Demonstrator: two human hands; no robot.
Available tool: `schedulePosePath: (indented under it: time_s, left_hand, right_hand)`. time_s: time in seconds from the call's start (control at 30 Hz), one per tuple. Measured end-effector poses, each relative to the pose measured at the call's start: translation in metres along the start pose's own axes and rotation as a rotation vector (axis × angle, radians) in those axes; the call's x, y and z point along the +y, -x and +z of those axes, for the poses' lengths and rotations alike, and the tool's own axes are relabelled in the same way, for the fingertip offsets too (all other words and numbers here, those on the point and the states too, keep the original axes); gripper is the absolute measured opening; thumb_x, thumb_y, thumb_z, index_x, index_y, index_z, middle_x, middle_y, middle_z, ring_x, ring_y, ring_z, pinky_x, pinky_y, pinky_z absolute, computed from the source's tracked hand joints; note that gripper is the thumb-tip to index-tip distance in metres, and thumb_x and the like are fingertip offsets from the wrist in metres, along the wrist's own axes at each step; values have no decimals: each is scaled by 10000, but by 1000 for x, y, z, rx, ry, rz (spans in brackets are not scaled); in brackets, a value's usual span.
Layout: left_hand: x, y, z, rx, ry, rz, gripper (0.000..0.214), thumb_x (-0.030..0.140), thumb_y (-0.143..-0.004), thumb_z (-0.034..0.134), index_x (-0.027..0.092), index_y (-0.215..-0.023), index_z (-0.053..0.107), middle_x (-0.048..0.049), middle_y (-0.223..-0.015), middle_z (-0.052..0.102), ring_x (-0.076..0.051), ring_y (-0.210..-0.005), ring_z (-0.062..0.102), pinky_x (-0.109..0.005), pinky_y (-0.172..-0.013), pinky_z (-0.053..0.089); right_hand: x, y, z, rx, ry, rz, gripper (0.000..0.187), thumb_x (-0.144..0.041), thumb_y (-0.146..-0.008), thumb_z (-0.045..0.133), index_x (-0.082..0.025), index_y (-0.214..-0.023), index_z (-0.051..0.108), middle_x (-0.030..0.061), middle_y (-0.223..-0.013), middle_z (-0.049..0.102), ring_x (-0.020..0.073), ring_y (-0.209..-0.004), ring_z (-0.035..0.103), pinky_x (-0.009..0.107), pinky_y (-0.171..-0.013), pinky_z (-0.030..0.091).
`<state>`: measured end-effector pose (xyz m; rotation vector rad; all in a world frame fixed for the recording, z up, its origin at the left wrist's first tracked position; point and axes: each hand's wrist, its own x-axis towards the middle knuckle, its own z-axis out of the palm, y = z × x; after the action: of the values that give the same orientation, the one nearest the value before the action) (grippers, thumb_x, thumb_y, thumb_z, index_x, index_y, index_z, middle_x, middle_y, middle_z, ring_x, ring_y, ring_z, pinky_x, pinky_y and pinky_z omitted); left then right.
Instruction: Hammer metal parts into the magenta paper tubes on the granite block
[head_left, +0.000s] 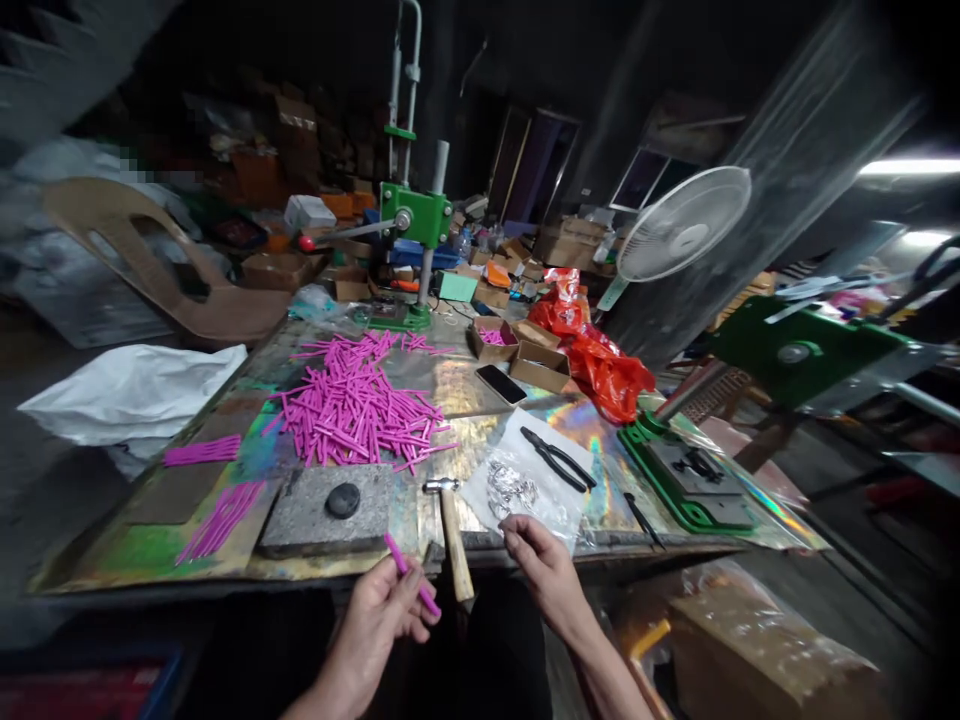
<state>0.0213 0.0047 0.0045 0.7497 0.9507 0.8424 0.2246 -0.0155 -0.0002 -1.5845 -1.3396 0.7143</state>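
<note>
My left hand (380, 612) is closed around a thin magenta stick (412, 574), which tilts down to the right near the table's front edge. My right hand (545, 571) is pinched at the fingertips beside a heap of small silvery metal pieces (512, 487) on a clear plastic sheet (525, 447). Whatever those fingers hold is too small to make out. Between the hands lies a ball-peen hammer (454, 545), its wooden handle over the edge. A grey block (300, 507) bearing a round black piece (343, 500) sits left of it. Black-handled pliers (559, 460) rest on the sheet.
A big pile of magenta sticks (352, 405) covers the table's middle left, with two smaller bundles nearby. Green hand presses stand at the back (415, 215) and right (686, 470). A phone (501, 384), small cardboard boxes (540, 366) and a red bag (607, 375) lie behind.
</note>
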Motion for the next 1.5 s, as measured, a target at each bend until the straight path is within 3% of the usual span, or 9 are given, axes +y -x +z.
schedulePosePath:
  time_s: [0.17, 0.33, 0.83, 1.07, 1.2, 1.5]
  left_hand:
    - [13, 3, 1, -9, 89, 64, 319, 415, -624, 693, 126, -665, 563, -12, -611, 604, -115, -526, 576, -191, -444, 445]
    - [18, 8, -2, -7, 217, 80, 299, 385, -635, 696, 134, -691, 542, 6, -607, 594, -106, -535, 580, -175, -449, 442]
    - [14, 16, -7, 15, 257, 92, 285, 372, -646, 688, 141, -714, 535, 3, -622, 595, -110, -544, 574, -191, -466, 450]
    - [6, 15, -8, 29, 104, 230, 272, 397, -693, 641, 139, -701, 556, 2, -607, 578, -89, -506, 508, -189, -462, 401]
    - [2, 13, -9, 44, 95, 229, 274, 405, -707, 626, 143, -700, 547, 14, -586, 562, -73, -473, 467, -176, -438, 361]
    - [11, 13, -12, 138, 155, 180, 324, 438, -623, 680, 153, -706, 550, 12, -601, 567, -109, -527, 538, -185, -435, 414]
  right_hand:
    - [-32, 27, 35, -91, -490, 127, 229, -410, -728, 590, -188, -743, 536, -31, -618, 426, 122, -564, 391, 232, -528, 346]
    - [-45, 39, 59, -151, -668, 188, 219, -376, -713, 627, -202, -786, 516, -51, -600, 408, 108, -522, 369, 229, -497, 340]
    - [-52, 47, 74, -182, -669, 233, 233, -368, -706, 643, -203, -767, 491, -56, -591, 413, 88, -490, 354, 194, -427, 312]
    - [-53, 49, 78, -122, -713, 265, 301, -407, -660, 674, -201, -769, 483, -58, -566, 428, 82, -457, 346, 191, -400, 267]
    - [-51, 50, 81, -118, -796, 300, 308, -377, -664, 685, -209, -823, 482, -70, -554, 430, 75, -444, 343, 189, -402, 246]
    - [-41, 42, 95, -99, -786, 292, 378, -387, -658, 689, -215, -930, 492, -57, -567, 480, 130, -531, 464, 254, -544, 352]
